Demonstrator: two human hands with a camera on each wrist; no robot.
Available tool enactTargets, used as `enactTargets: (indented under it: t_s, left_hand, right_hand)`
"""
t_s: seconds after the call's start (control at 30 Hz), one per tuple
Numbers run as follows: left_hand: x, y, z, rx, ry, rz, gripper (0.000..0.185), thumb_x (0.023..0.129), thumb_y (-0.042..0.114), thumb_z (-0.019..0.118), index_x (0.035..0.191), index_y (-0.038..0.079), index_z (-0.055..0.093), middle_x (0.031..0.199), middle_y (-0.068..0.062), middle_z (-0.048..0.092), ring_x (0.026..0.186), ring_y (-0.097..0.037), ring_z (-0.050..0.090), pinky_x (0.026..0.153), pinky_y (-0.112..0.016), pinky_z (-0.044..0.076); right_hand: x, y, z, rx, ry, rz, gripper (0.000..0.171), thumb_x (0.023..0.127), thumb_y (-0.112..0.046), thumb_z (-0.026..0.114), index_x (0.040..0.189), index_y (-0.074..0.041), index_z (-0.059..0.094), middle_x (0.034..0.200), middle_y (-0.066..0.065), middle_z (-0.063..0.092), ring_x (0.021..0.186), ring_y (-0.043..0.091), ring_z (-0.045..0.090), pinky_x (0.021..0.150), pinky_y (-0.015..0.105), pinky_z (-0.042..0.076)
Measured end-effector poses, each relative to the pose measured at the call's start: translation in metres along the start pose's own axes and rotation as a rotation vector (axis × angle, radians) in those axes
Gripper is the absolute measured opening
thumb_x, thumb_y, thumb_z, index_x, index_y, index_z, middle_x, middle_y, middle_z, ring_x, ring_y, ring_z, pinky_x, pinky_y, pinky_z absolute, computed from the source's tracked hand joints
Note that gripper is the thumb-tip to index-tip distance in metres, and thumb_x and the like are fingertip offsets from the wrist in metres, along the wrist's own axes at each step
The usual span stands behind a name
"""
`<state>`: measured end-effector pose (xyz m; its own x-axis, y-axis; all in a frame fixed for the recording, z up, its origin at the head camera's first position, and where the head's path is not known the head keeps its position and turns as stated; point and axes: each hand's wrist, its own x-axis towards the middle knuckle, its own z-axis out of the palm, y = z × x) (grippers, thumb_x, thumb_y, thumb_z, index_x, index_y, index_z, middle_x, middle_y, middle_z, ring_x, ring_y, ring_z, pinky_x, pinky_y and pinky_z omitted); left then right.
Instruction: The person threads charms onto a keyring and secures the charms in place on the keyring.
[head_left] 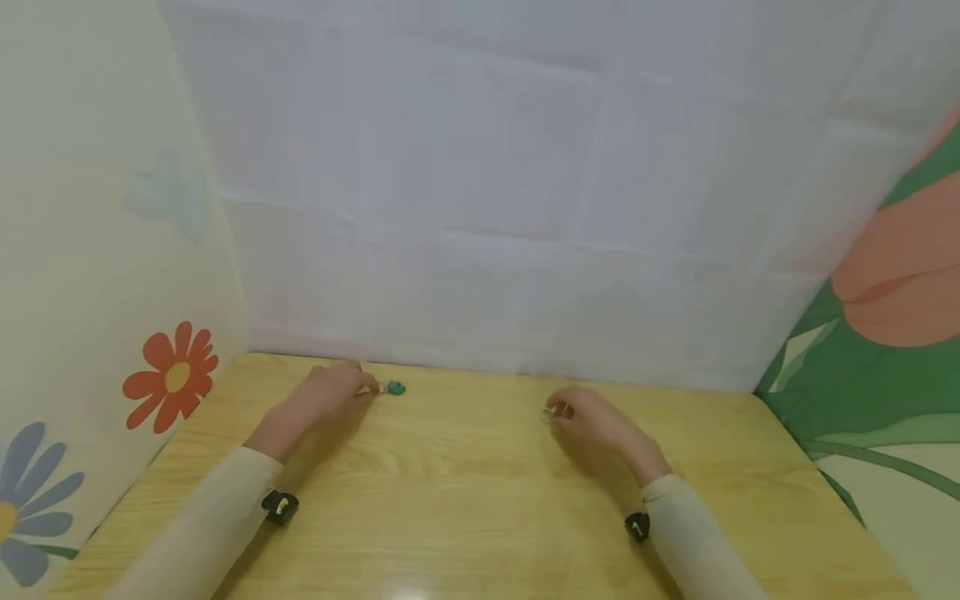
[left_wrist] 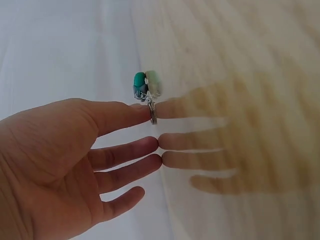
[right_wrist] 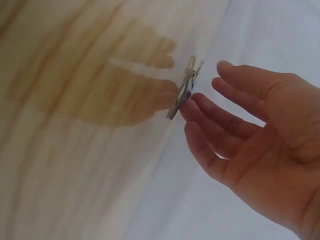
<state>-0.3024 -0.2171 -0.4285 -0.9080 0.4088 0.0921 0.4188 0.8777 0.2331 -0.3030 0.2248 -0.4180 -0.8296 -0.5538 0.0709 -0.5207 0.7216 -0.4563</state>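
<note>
On the left of the table, a small silver trinket with a teal end (head_left: 396, 387) lies near the back edge, teal part pointing right. My left hand (head_left: 333, 398) pinches its silver end (left_wrist: 152, 112) at the thumb tip; the index finger is mostly hidden behind the thumb. The other left fingers stay nearly straight. Across the table, my right hand (head_left: 596, 421) is close over a thin silver metal trinket (right_wrist: 186, 90), which lies along the tabletop. Its loosely bent fingertips (right_wrist: 186, 111) are right at the metal, and the uppermost digit stands apart from it.
Both hands are over a light wood-grain table (head_left: 450, 508). A creased white sheet (head_left: 480, 208) hangs along its back edge. Flower-printed panels (head_left: 90, 250) stand at both sides. Each wrist wears a small dark device (head_left: 279, 507) at the sleeve cuff.
</note>
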Motion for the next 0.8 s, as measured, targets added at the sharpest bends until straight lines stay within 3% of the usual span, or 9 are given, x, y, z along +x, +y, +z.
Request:
enactTargets:
  t_s: [0.2, 0.4, 0.8]
  left_hand:
    - [0.005, -0.002, -0.002, 0.002, 0.001, 0.027, 0.009, 0.098, 0.012, 0.068, 0.105, 0.011, 0.074, 0.096, -0.002, 0.061, 0.091, -0.027, 0.063, 0.081, -0.052, 0.052]
    - [0.006, -0.002, 0.004, -0.063, 0.019, 0.058, 0.008, 0.098, 0.008, 0.067, 0.103, 0.009, 0.073, 0.094, -0.002, 0.059, 0.088, -0.024, 0.061, 0.079, -0.045, 0.053]
    - [0.007, -0.007, 0.007, -0.086, 0.05, 0.105, 0.004, 0.098, 0.008, 0.067, 0.097, 0.009, 0.071, 0.09, 0.0, 0.055, 0.083, -0.02, 0.053, 0.075, -0.041, 0.049]
  right_hand:
    - [0.002, 0.0, 0.002, -0.032, -0.056, -0.033, 0.016, 0.097, -0.005, 0.068, 0.112, -0.001, 0.07, 0.101, 0.005, 0.066, 0.092, 0.019, 0.061, 0.084, 0.04, 0.053]
    - [-0.001, 0.0, 0.002, -0.07, -0.122, -0.033, 0.004, 0.096, -0.01, 0.071, 0.1, -0.008, 0.07, 0.09, -0.005, 0.062, 0.083, 0.013, 0.057, 0.076, 0.036, 0.051]
    - [-0.003, 0.0, 0.0, -0.069, -0.145, -0.119, 0.009, 0.096, -0.003, 0.067, 0.097, -0.01, 0.073, 0.08, -0.007, 0.058, 0.071, 0.01, 0.053, 0.065, 0.031, 0.047]
